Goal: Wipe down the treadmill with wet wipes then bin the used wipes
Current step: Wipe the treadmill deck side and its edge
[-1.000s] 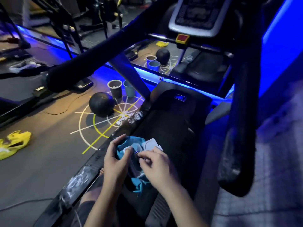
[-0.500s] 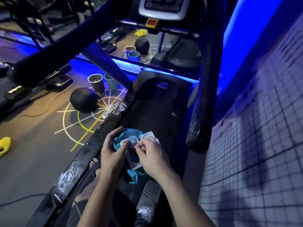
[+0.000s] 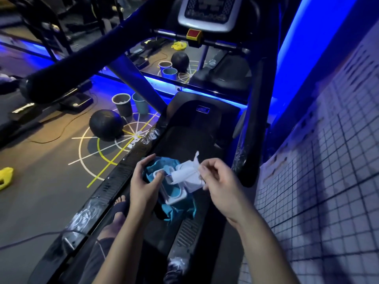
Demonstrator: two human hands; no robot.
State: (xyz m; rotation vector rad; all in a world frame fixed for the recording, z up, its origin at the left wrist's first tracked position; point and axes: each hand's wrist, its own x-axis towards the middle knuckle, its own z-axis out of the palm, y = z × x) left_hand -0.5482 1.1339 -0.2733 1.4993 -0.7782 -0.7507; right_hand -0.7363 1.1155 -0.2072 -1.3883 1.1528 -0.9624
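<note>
I stand on the black treadmill (image 3: 190,140), its belt running ahead to the console (image 3: 207,13). My left hand (image 3: 143,181) grips a blue wet-wipe pack (image 3: 174,210) with its white flip lid (image 3: 190,175) open. My right hand (image 3: 217,181) pinches a white wipe (image 3: 184,174) that trails out of the pack's opening. White smears mark the left side rail (image 3: 86,214) and the right handrail post (image 3: 240,158).
Two small bins, grey (image 3: 122,104) and blue (image 3: 140,103), stand on the floor left of the treadmill beside a black medicine ball (image 3: 106,125). A mirror ahead repeats them. A tiled wall (image 3: 328,171) closes the right side. A yellow object (image 3: 5,178) lies far left.
The lid stands open and my right hand has pulled away to the right, drawing a white wipe out of the pack. The view has swung slightly right.
</note>
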